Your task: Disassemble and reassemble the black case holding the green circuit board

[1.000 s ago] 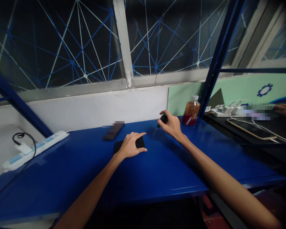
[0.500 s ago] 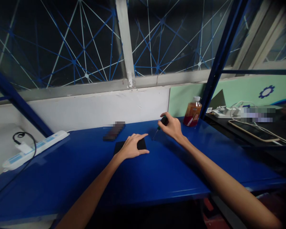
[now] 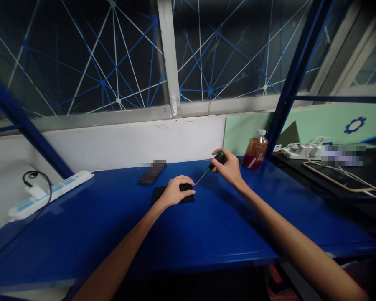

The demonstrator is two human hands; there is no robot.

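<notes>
My left hand (image 3: 176, 190) lies over a flat black box (image 3: 159, 194) on the blue table, its fingers curved and holding the box near its right end. Part of the box is hidden under that hand. In my right hand (image 3: 228, 165) is a screwdriver (image 3: 219, 158) with a black and green handle. Its thin shaft slants down to the left. The tip is close to my left fingertips at the box's right end; whether it touches is too small to tell. Just right of the tip, a tiny dark piece (image 3: 205, 184) lies on the table.
Behind the box lies a dark, blurred-out oblong thing (image 3: 152, 172). A white power strip (image 3: 52, 194) with a black cable is at the left. A bottle (image 3: 255, 149) of reddish drink stands at the back right. Beyond it, a phone (image 3: 335, 177) and white cables lie on a black surface.
The screwdriver's tip has swung left to the box's right end, and its shaft slants more. My left fingers have drawn closer together on the box. The view has shifted slightly.
</notes>
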